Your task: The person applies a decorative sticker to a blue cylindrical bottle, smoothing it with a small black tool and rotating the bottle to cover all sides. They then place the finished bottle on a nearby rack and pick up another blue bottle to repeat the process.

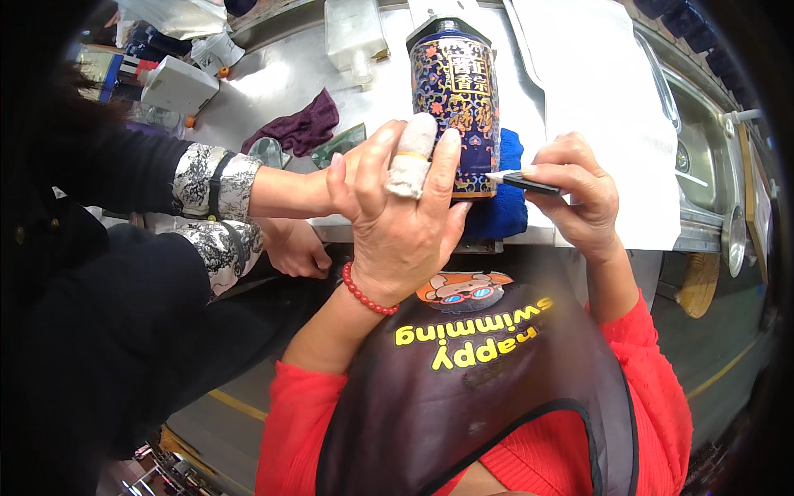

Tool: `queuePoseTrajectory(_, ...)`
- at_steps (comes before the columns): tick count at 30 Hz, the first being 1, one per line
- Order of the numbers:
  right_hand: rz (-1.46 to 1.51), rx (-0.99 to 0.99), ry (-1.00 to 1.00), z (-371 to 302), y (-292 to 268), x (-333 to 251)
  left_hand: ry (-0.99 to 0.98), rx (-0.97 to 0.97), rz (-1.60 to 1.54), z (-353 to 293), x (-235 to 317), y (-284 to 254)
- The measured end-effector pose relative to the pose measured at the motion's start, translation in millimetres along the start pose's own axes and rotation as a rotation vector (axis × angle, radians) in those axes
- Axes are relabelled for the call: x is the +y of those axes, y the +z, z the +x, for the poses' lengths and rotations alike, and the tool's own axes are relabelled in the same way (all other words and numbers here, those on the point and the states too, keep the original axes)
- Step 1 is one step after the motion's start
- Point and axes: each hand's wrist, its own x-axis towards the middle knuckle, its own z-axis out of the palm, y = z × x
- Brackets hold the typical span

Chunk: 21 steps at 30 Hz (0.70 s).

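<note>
The bottle (pixel 454 107) sits at the upper centre of the frame, apparently on its side with the cap end away from the person, over a blue cloth (pixel 510 165) on the counter (pixel 285 78). The left hand (pixel 401 198) lies across its lower left side, the grip spread wide rather than wrapped around it, one finger bandaged. Just right of centre, the right hand (pixel 583 188) has a narrow pinch grip on a small knife (pixel 531 183), its pale tip at the bottle's lower right edge; whether it touches cannot be told.

The step in hand looks like blade work near the base. The next move calls for a steady bottle, a shallow blade angle and left fingers clear of the edge. A co-worker's forearm (pixel 285 192), entering from the left, passes behind the left hand and needs the same care.
</note>
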Motion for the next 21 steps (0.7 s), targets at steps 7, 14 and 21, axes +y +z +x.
queuePoseTrajectory(7, -0.137, -0.160, -0.267, -2.0, 2.4, -2.7, 0.080, 0.012, 0.134, 14.1, -6.8, 10.6)
queuePoseTrajectory(14, -0.171, -0.100, -0.260, -6.3, 8.0, -4.2, 0.050, -0.003, 0.124, 8.3, -9.3, 15.8)
queuePoseTrajectory(21, -0.157, 0.011, -0.259, -6.5, 13.4, -1.1, 0.029, -0.018, 0.096, 3.3, -13.8, 19.9)
